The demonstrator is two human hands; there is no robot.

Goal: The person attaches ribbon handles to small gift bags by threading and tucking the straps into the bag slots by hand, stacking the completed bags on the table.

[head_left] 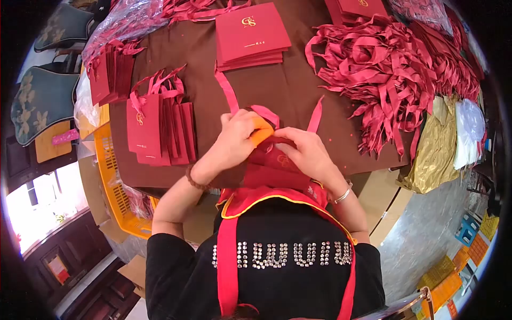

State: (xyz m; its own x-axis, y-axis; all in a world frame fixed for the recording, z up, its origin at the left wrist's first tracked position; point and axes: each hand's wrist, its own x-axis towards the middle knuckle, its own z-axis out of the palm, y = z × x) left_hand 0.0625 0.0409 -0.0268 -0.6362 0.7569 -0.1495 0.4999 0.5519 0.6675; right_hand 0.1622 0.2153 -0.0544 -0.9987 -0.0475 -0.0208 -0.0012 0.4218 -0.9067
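My left hand (234,140), with an orange covering (261,131) on its fingers, is closed on a red ribbon (265,114) at the table's near edge. Opposite it, my right hand (308,153) pinches the ribbon close to the left fingertips; the exact grip is partly hidden. Just beneath both hands is a dark red paper bag (282,161) with a gold emblem, partly covered by the fingers. One ribbon end (227,92) trails up past the left hand, and another (316,114) sticks up beyond the right hand.
A stack of red bags (253,32) lies ahead on the brown cloth (197,48). Ribboned bags (160,130) stand at left. Right of the hands is a large heap of ribbons (381,69), with gold plastic (434,152) nearby. A yellow crate (118,200) sits below left.
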